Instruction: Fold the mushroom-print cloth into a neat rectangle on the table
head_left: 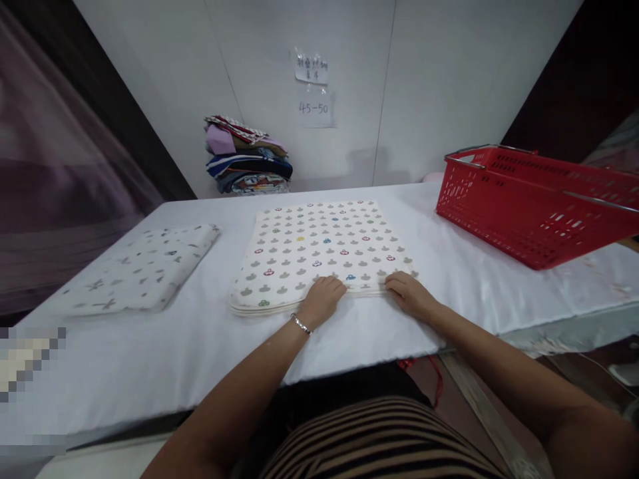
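In front of me on the white-covered table lies a folded white cloth (319,226) printed with grey mushroom-like shapes and a few coloured ones. Its layers show along the near edge. My left hand (323,298), with a silver bracelet at the wrist, grips that edge near its middle, fingers curled over the fabric. Farther right, my right hand (410,294) has its fingers closed on the same edge by the near right corner. The thumbs are largely hidden. To the left rests another folded white cloth (150,266) with a sparse grey-brown print.
A red plastic basket (499,206) with metal handles stands on the right of the table (210,352). Against the back wall is a stack of folded fabrics (249,163). Paper signs (313,110) hang above. Purple netting (60,146) drapes at far left.
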`<state>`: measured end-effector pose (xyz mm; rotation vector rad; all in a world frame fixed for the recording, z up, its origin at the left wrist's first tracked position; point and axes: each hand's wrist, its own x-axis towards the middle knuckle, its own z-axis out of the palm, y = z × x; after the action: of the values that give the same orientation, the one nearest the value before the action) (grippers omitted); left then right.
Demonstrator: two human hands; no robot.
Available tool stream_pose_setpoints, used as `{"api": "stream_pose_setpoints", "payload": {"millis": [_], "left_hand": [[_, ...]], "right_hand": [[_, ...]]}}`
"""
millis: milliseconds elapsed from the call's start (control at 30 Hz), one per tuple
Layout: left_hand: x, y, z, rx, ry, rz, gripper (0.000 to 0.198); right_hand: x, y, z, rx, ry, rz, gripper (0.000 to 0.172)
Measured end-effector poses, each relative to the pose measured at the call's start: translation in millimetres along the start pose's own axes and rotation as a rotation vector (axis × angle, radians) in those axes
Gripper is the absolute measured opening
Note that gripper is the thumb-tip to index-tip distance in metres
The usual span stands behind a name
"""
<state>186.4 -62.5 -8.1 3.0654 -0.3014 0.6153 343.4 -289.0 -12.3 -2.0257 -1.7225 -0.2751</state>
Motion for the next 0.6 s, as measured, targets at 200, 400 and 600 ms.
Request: {"api": "stream_pose_setpoints", "payload": {"millis": [200,400,600], "left_hand": [[-4.7,3.8,-1.9,-0.073,-0.034,-0.079,0.028],[-5.3,5.4,-9.7,-0.136,-0.095,-0.072,0.031],[0.5,7.0,-14.6,-0.101,-0.154,-0.087,0.022]], "right_hand": [[-6.6,-1.6,-2.8,-0.016,-0.035,-0.043,0.021],[-9.0,2.2,-5.2,-0.078,-0.056,-0.113,0.026],[-7.3,7.0,-8.9,-0.079,-0.089,-0.155,0.024]]}}
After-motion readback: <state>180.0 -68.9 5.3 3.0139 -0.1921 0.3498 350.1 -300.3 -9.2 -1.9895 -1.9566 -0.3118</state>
